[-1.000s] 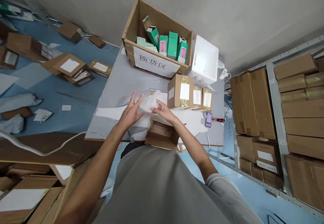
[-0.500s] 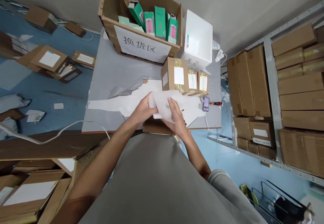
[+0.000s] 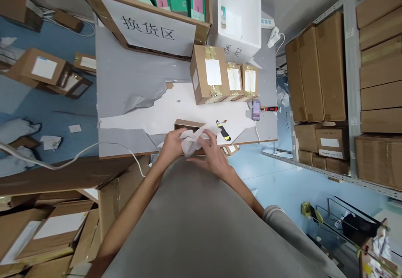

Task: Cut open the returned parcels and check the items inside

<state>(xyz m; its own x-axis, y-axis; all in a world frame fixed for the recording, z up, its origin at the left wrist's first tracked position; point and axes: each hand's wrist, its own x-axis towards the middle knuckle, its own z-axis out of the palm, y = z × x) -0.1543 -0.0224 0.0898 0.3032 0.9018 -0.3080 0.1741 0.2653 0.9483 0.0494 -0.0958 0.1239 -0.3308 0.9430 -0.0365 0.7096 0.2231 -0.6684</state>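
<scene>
Close to my body at the table's front edge, my left hand and my right hand both grip a crumpled piece of thin white foam wrap. My left fingers are closed on its left side. The right thumb and fingers pinch its right side. Whether anything lies inside the wrap is hidden. Just behind and partly under the hands is an open brown cardboard box, mostly covered by the wrap and hands. A yellow and black utility knife lies on the table right of my right hand.
Several taped, labelled cartons stand behind the work spot. A large carton of green boxes and a white foam bin are at the back. A phone and a red-black tool lie right. Shelves stand beyond.
Both hands and the wrap have come lower and closer to my body. The wrap is now bunched up, and the brown box and knife are more exposed. My view has shifted nearer the table.
</scene>
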